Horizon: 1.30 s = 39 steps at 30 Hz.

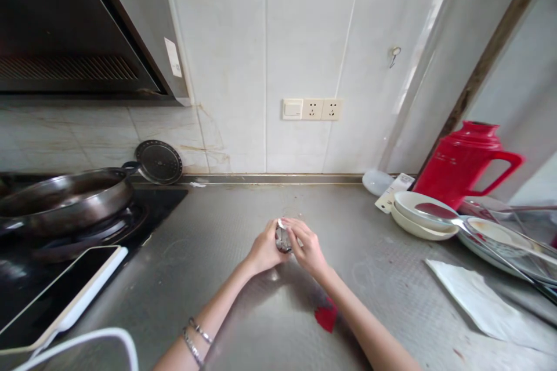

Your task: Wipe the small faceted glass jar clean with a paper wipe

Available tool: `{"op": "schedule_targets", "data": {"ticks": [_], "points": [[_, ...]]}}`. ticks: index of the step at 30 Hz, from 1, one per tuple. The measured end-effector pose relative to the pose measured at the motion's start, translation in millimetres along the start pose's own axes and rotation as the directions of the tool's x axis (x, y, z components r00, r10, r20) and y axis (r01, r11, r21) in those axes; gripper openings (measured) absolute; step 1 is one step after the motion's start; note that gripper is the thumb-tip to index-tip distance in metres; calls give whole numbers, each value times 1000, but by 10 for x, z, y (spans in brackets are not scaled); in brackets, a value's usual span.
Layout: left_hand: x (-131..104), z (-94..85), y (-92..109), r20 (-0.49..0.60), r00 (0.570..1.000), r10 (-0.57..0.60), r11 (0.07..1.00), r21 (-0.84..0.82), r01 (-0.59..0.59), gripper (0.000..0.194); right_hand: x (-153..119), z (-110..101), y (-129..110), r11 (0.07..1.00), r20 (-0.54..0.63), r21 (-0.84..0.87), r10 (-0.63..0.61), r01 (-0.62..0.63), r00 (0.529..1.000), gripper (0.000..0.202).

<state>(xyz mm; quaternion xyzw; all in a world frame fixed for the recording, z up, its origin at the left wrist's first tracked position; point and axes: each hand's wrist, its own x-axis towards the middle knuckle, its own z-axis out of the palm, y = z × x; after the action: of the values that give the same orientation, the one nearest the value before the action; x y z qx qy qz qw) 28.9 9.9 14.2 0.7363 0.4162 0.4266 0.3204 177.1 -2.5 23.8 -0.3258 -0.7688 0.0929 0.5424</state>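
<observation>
Near the middle of the metal counter (191, 278), my left hand (265, 248) is wrapped round a small clear, shiny container (282, 239). The fingers of my right hand (307, 243) are closed at its top and right side, by a small whitish piece at the rim. What the container holds is too small to tell. A red piece (326, 315) lies on the counter, partly behind my right forearm. Two bracelets circle my left wrist.
On the left are a pan (69, 203) on the black stove and a phone (65, 295) with a white cable. A red thermos (465, 162), stacked bowls (424, 217), a ladle and a white cloth (478, 298) are on the right. Sockets are on the tiled wall.
</observation>
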Motion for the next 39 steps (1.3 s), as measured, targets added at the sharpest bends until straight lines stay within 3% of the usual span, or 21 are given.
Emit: {"op": "schedule_targets", "data": {"ticks": [4, 8, 11, 17, 19, 21, 24, 26, 29, 32, 36, 39], "points": [[-18, -8, 35, 3, 999, 45, 992, 119, -45, 77, 12, -9, 47, 950, -37, 140, 288, -281, 957, 33], [-15, -30, 53, 7, 1000, 29, 997, 76, -29, 82, 54, -7, 110, 745, 15, 405, 574, -530, 819, 40], [-2, -34, 59, 8, 1000, 3, 999, 36, -3, 80, 78, 3, 158, 611, 42, 536, 670, -582, 741, 39], [41, -44, 88, -61, 993, -99, 994, -53, 96, 79, 99, -18, 150, 586, 18, 547, 706, -597, 708, 40], [56, -54, 87, -77, 988, -132, 989, -75, 126, 77, 108, -32, 110, 637, -29, 493, 693, -593, 720, 42], [68, -58, 71, -77, 985, -157, 983, -105, 149, 76, 110, -38, 60, 735, -68, 414, 613, -537, 787, 40], [82, -48, 36, -40, 986, -163, 967, -204, 151, 73, 96, -40, -3, 912, -67, 268, 339, -310, 938, 27], [88, -38, 21, -20, 988, -151, 950, -280, 140, 74, 77, -44, -20, 971, -47, 181, 167, -156, 985, 23], [87, -32, 27, -2, 991, -134, 934, -334, 126, 73, 45, -49, 0, 994, -10, 101, 48, -46, 999, 27], [70, -32, 51, -4, 993, -122, 954, -277, 116, 69, 19, -41, 50, 995, 30, 92, 38, -41, 999, 31], [39, -25, 63, -8, 991, -133, 981, -143, 131, 74, 9, -18, 94, 977, 39, 142, 158, -162, 987, 32], [27, -28, 71, 13, 993, -117, 988, -100, 118, 79, 29, -5, 107, 917, 21, 240, 323, -318, 946, 33]]}}
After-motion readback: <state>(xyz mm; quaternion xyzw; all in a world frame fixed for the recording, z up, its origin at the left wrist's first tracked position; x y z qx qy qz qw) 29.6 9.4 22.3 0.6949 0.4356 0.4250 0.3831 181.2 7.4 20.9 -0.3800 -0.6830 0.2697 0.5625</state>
